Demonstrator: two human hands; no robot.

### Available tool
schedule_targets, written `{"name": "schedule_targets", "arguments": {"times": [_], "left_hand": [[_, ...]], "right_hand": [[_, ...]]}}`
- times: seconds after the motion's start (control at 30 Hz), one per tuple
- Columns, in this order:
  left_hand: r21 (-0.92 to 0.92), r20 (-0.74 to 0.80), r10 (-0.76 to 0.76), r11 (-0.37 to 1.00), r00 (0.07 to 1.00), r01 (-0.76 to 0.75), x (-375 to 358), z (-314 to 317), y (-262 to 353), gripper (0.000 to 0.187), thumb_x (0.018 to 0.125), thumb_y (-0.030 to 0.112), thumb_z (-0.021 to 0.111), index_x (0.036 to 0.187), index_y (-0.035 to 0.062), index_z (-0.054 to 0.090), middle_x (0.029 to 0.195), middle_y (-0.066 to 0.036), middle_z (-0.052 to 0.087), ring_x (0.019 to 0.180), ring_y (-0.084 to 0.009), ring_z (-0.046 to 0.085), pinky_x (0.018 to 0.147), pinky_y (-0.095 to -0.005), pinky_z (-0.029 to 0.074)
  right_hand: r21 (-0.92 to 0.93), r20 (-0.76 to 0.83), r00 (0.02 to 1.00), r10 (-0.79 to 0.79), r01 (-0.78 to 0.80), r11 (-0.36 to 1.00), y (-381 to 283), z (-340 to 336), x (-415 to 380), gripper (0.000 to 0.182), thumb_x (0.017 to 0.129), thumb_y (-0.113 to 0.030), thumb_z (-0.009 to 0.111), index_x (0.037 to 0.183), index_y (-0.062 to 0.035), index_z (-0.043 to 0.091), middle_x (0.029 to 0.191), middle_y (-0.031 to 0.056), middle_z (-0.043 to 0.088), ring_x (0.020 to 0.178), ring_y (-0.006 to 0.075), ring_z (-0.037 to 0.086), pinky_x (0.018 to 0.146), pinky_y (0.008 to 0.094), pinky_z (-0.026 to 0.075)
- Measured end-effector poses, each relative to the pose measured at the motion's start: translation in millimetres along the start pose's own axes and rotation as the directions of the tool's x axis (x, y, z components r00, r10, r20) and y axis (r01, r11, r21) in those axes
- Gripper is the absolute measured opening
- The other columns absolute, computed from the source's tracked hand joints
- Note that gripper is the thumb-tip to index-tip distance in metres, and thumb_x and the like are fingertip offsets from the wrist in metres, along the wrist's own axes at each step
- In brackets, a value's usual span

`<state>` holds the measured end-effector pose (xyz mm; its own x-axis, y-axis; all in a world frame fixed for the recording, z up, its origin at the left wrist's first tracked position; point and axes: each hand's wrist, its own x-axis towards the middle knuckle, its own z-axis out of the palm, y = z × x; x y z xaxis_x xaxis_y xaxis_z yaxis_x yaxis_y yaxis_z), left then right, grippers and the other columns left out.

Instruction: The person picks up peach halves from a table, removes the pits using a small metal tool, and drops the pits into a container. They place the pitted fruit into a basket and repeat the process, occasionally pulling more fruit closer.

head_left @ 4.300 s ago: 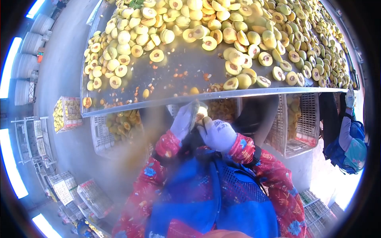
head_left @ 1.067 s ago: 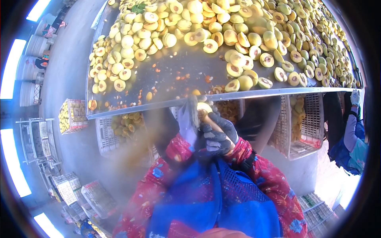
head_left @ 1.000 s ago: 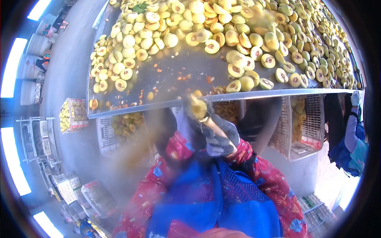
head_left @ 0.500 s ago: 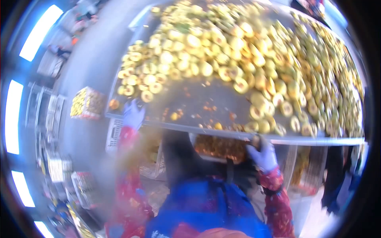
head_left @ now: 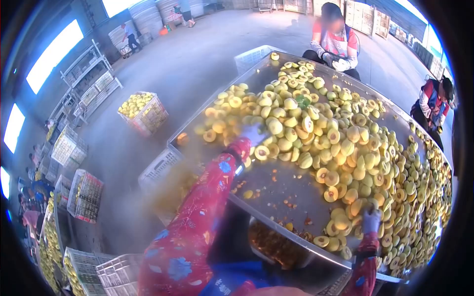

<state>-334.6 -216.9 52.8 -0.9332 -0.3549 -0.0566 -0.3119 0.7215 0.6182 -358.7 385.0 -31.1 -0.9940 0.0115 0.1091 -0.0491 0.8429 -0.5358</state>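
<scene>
Halved yellow-green fruit, probably peaches, lie heaped on a metal-topped table. Many show a hollow or brown centre. My left hand, in a pale lavender glove, reaches over the left part of the heap and touches fruit there. Its fingers look stretched out, though blurred. My right hand, gloved alike with dark fingertips, is among the halves near the table's front edge. Its fingers point away from me and are partly lost against the fruit, so I cannot make out a hold.
Small fruit scraps dot the metal top. Below the front edge sits a container of brown matter. A white crate stands by the left edge, a filled crate farther off. Two people are beyond the table.
My view has turned and lifted, showing more of the hall. My left hand has gone from the table's near left edge onto the heap; my right hand from the front edge onto the fruit.
</scene>
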Motion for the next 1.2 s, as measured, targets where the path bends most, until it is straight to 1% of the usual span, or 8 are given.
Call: {"name": "schedule_targets", "arguments": {"times": [0.13, 0.43, 0.63, 0.83, 0.9, 0.97, 1.07, 1.2], "left_hand": [[0.174, 0.098, 0.188, 0.964, 0.977, -0.202, -8.6, 48.3, 6.8, 0.064, 0.078, 0.063, 0.059, 0.117, 0.0122, 0.058, 0.118, -0.021, 0.057, 0.11, -0.0436, 0.051, 0.096, -0.0478, 0.042], [0.002, 0.596, 0.274, 0.939, 0.755, -0.343, -123.0, 67.4, 55.2, 0.066, 0.078, 0.062, 0.061, 0.112, 0.0049, 0.061, 0.115, -0.024, 0.058, 0.112, -0.044, 0.048, 0.1, -0.0498, 0.036], [-0.306, 0.191, 0.294, 0.924, 0.937, -0.228, -148.5, 66.5, 54.1, 0.073, 0.069, 0.033, 0.078, 0.127, 0.0069, 0.043, 0.114, -0.02, 0.053, 0.107, -0.0373, 0.055, 0.091, -0.0463, 0.046], [-0.898, 0.414, 0.383, 0.318, 0.825, 0.303, -207.2, 48.1, 74.2, 0.063, 0.074, 0.012, 0.072, 0.127, 0.006, 0.038, 0.111, -0.009, 0.052, 0.102, -0.0169, 0.056, 0.082, -0.0295, 0.051], [-0.775, 0.398, 0.406, 0.629, 0.823, 0.064, -235.6, 31.4, 87.6, 0.056, 0.078, 0.01, 0.07, 0.126, 0.0038, 0.041, 0.11, -0.01, 0.055, 0.098, -0.0144, 0.057, 0.079, -0.0268, 0.051], [-0.883, 0.454, 0.466, 0.349, 0.76, 0.314, -246.2, 53.9, 82.7, 0.054, 0.081, 0.011, 0.07, 0.128, 0.0037, 0.042, 0.11, -0.009, 0.057, 0.098, -0.016, 0.058, 0.08, -0.0276, 0.051], [-0.745, 0.057, 0.619, 0.548, 0.783, -0.379, -258.0, 72.2, 56.6, 0.04, 0.087, 0.013, 0.063, 0.124, 0.0045, 0.052, 0.114, -0.008, 0.059, 0.105, -0.0209, 0.058, 0.086, -0.034, 0.049], [-0.746, 0.176, 0.412, 0.649, 0.894, -0.152, -273.1, 90.9, 51.2, 0.038, 0.093, 0.027, 0.058, 0.124, 0.0061, 0.055, 0.116, -0.009, 0.06, 0.101, -0.0187, 0.061, 0.077, -0.0286, 0.054]], "right_hand": [[0.54, 0.291, 0.95, -0.117, -0.062, 0.839, -89.4, 33.7, 4.6, 0.05, 0.088, -0.033, 0.062, 0.131, -0.0095, 0.052, 0.101, 0.0158, 0.068, 0.087, 0.022, 0.067, 0.076, 0.0336, 0.052], [0.019, 0.553, 0.788, -0.271, 0.313, 0.95, -169.0, 32.1, -56.0, 0.045, 0.082, -0.023, 0.066, 0.122, -0.0055, 0.057, 0.106, 0.0196, 0.066, 0.102, 0.0341, 0.063, 0.089, 0.0393, 0.048], [0.109, 0.262, 0.824, -0.503, 0.492, 0.864, -189.4, -15.0, -95.7, 0.049, 0.087, -0.024, 0.059, 0.132, -0.0052, 0.047, 0.106, 0.0207, 0.065, 0.093, 0.0402, 0.063, 0.081, 0.0456, 0.05], [0.241, 0.328, 0.861, -0.388, 0.321, 0.916, -208.5, -42.2, -170.7, 0.045, 0.087, -0.01, 0.063, 0.128, 0.0024, 0.05, 0.089, 0.0204, 0.067, 0.074, 0.0318, 0.067, 0.066, 0.0392, 0.05], [0.277, 0.398, 0.87, -0.292, 0.19, 0.942, -212.9, -36.7, -191.0, 0.041, 0.088, -0.008, 0.061, 0.126, 0.0042, 0.05, 0.084, 0.0205, 0.067, 0.072, 0.032, 0.066, 0.065, 0.0395, 0.049], [0.229, 0.256, 0.874, -0.413, 0.36, 0.904, -199.0, -19.5, -209.7, 0.048, 0.089, -0.016, 0.06, 0.131, 0.0007, 0.046, 0.085, 0.021, 0.068, 0.083, 0.0393, 0.066, 0.075, 0.0423, 0.05], [0.336, 0.262, 0.9, -0.348, 0.253, 0.907, -210.4, -20.4, -232.1, 0.037, 0.093, -0.018, 0.053, 0.125, 0.0018, 0.051, 0.11, 0.0294, 0.06, 0.103, 0.0431, 0.059, 0.08, 0.046, 0.049], [0.353, 0.198, 0.863, -0.465, 0.38, 0.855, -229.6, -40.5, -254.5, 0.032, 0.093, -0.015, 0.053, 0.12, 0.0022, 0.051, 0.093, 0.0263, 0.063, 0.083, 0.0417, 0.062, 0.071, 0.0457, 0.049]]}}
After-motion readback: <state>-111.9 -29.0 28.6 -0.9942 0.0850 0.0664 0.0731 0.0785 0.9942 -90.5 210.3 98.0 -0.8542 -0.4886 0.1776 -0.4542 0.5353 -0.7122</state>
